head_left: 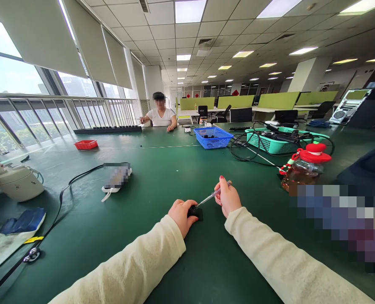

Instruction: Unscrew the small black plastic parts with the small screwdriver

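Note:
Close in front of me, my left hand (181, 214) pinches a small black block-like part (196, 212) against the green table (149, 177). Its thumb and fingers are closed around the part's left side, which they partly hide. My right hand (228, 196) is wrapped round the clear handle of a thin screwdriver (211, 196). The tool slants down to the left, and its tip meets or nearly meets the top of the black part. Whether a screw sits under the tip is too small to tell.
A blue basket (213, 138) with dark pieces and a green basket (271, 142) full of cables stand farther back. Right is a red-lidded bottle (304, 169); left are a red tray (86, 145), a lanyard (61, 198) and a glove (16, 236). A person (160, 114) sits across the table.

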Motion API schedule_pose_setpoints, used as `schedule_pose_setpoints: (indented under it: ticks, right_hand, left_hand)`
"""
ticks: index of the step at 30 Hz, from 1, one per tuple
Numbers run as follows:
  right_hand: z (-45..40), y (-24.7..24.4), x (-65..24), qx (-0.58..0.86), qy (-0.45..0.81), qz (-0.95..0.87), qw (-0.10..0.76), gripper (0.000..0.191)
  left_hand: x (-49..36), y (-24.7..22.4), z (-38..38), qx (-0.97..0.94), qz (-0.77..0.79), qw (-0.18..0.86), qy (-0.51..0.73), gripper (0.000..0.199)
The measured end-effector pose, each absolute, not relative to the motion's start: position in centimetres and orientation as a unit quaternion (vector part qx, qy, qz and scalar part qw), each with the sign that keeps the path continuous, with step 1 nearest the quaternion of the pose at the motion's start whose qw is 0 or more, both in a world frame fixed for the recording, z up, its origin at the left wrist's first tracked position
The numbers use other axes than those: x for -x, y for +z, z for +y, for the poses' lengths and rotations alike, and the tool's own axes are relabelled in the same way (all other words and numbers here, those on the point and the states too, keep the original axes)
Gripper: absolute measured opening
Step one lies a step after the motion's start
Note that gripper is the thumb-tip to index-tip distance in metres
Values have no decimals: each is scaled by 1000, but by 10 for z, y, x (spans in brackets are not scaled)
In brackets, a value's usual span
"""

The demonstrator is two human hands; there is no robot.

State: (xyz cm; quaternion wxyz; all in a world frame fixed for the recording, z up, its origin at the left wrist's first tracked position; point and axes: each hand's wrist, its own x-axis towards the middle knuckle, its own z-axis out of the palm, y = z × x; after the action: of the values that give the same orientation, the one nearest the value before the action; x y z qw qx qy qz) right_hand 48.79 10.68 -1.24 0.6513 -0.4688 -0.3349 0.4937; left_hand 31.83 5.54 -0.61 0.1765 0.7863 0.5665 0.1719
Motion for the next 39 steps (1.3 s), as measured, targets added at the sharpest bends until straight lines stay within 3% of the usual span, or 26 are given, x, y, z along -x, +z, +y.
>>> schedule_pose_setpoints:
  ticks: [39]
  right_hand:
    - [107,-18,-484,490,462,-313,670,47]
  left_hand:
    - [-319,-7,56,-783,565,178,187,38]
